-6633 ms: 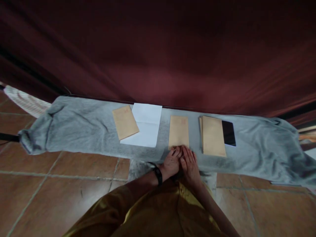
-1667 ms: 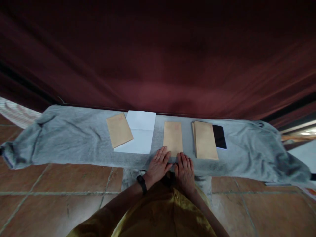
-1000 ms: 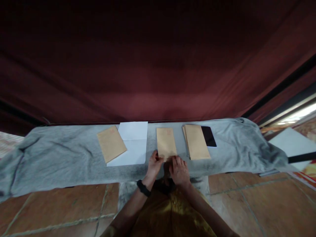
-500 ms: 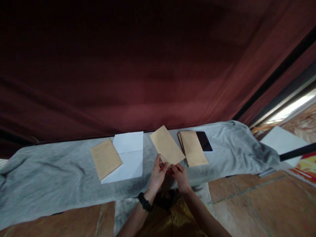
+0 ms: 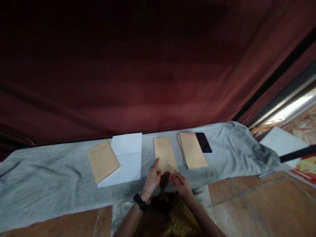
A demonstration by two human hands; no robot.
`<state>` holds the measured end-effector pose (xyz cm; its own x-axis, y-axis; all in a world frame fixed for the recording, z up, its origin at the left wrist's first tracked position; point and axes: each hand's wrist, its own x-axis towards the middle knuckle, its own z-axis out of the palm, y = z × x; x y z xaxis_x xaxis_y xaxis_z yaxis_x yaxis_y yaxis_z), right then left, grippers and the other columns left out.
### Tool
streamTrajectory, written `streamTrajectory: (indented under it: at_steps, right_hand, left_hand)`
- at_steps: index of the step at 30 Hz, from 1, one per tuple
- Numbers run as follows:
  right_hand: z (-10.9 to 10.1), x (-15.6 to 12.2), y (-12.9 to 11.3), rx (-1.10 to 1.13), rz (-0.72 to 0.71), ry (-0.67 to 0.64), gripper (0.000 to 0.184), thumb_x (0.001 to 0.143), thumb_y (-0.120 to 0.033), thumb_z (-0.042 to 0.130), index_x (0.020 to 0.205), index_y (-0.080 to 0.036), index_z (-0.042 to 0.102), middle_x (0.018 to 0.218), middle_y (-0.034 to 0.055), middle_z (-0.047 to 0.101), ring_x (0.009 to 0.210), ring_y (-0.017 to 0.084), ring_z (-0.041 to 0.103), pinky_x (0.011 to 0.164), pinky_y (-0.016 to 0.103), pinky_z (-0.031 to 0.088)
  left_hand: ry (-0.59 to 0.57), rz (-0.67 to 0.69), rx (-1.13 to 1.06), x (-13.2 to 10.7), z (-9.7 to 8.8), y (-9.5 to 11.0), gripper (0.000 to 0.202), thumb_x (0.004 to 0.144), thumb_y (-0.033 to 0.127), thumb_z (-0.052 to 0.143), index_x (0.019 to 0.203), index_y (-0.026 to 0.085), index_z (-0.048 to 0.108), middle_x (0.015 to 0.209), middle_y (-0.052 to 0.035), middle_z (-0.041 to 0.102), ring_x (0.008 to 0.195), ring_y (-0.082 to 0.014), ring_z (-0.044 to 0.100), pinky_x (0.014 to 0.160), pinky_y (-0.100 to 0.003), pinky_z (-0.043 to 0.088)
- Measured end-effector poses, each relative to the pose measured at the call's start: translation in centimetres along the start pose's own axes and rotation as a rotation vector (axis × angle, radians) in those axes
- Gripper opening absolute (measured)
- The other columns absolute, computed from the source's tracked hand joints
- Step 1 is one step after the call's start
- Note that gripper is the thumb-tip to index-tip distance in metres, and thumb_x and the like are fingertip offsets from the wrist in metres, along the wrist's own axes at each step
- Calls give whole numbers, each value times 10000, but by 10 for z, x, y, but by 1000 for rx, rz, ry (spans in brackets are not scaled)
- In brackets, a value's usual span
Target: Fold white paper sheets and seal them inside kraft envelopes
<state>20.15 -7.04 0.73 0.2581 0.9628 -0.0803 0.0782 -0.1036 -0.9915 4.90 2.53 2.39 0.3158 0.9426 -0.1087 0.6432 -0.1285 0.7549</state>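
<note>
A brown paper envelope [image 5: 165, 152] lies in front of me on the grey cloth, its long sides running away from me. My left hand [image 5: 153, 177], with a dark watch on the wrist, rests at its near left edge. The index finger stretches onto the paper, apart from the thumb. At the envelope's near right corner is my right hand [image 5: 182, 185], fingers curled together; what lies between them is hidden. To the right, a small stack of brown envelopes [image 5: 194, 151] partly covers a dark tablet or phone [image 5: 204, 143].
On the left, another brown envelope [image 5: 103, 160] overlaps a creased white sheet [image 5: 128, 158]. The grey cloth [image 5: 61, 177] covers a long narrow surface. Behind it hangs a dark red curtain [image 5: 148, 82]. A dark pole [image 5: 297, 153] and white board [image 5: 283, 141] stand right; tiles [image 5: 247, 204] lie below.
The middle envelope has turned from a slant to nearly straight and come down closer to me. My left index finger now extends over it, and my right fingers have curled at its near edge.
</note>
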Motion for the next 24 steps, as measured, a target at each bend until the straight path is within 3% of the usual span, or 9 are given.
streamTrajectory:
  at_steps: [3,6,8,11,14,18,24]
  right_hand:
    - [-6,-5,2,-491,-331,-5,385,994,-294,429,1303,-215,643,1321,98,668,1250,254,597,1117,467,440]
    - [-9,-6,6,-923,-557,-66,487,1008,-251,437,1491,-195,463,1508,97,519,1394,246,471,1196,490,341]
    - [-9,-6,11,-1064,-617,-69,521,1012,-251,449,1527,-182,404,1535,103,484,1412,236,448,1198,475,339]
    - [-7,-5,17,-1124,-642,-38,528,1004,-253,478,1521,-169,408,1529,113,490,1410,235,449,1191,471,346]
    - [-5,-5,20,-1104,-624,-19,459,989,-290,535,1438,-193,523,1461,94,570,1391,243,474,1194,471,338]
    - [-4,-6,18,-1090,-598,-3,444,991,-301,535,1420,-188,541,1440,83,590,1394,240,471,1210,466,312]
    - [-4,-8,9,-1118,-589,-18,481,1005,-240,463,1481,-173,470,1486,81,546,1410,224,453,1214,456,301]
  left_hand:
    - [18,27,258,-8,1,2,614,888,68,473,1495,151,426,1341,-138,650,1138,-223,675,981,-340,543]
    - [70,31,523,-18,1,8,500,944,142,483,1443,174,495,1174,-132,718,925,-226,729,782,-316,589]
    - [134,101,641,-19,2,12,423,961,166,482,1376,180,564,1140,-133,718,964,-251,715,819,-354,581]
    - [171,307,672,-8,10,18,408,996,222,445,1383,154,557,1351,-157,627,1249,-298,591,1038,-460,490]
    - [98,483,639,15,26,22,490,1026,318,402,1472,120,452,1548,-147,455,1447,-282,398,1179,-490,354]
    - [46,520,652,46,43,21,603,1025,427,390,1516,78,373,1583,-170,395,1502,-268,305,1228,-506,266]
    - [88,499,681,73,46,23,657,1020,495,356,1524,73,373,1585,-175,384,1510,-280,288,1235,-507,239]
